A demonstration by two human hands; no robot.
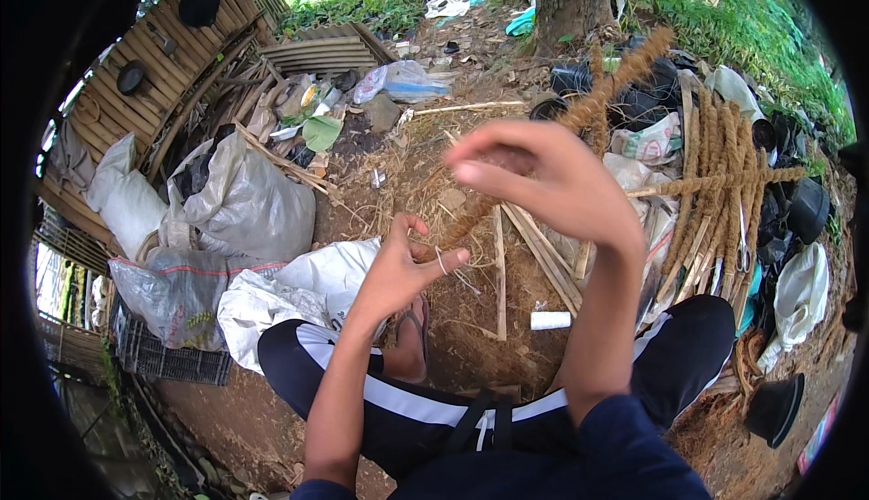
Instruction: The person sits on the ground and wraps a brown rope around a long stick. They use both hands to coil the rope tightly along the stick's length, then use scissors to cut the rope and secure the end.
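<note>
My left hand (414,266) grips the lower end of a stick wrapped in brown coir fibre (468,218), with white string looped by its thumb. The stick slants up and right to a fuzzy tip. Above its middle is my right hand (536,174), blurred, its fingers curved and thumb apart from them; whether it touches the stick is unclear. A spool of white string (550,320) lies on the soil between my knees. Bare split bamboo strips (540,252) lie beyond it. At the right are several finished coir-wrapped sticks (719,140) in a pile, with scissors (744,249) on them.
White sacks (271,208) stand and lie at the left, beside a bamboo slat wall (146,76) with hanging pans. A tree trunk (570,4) rises at the back. Black plastic pots (808,208) are at the right, and another black pot (774,408) lies near my knee.
</note>
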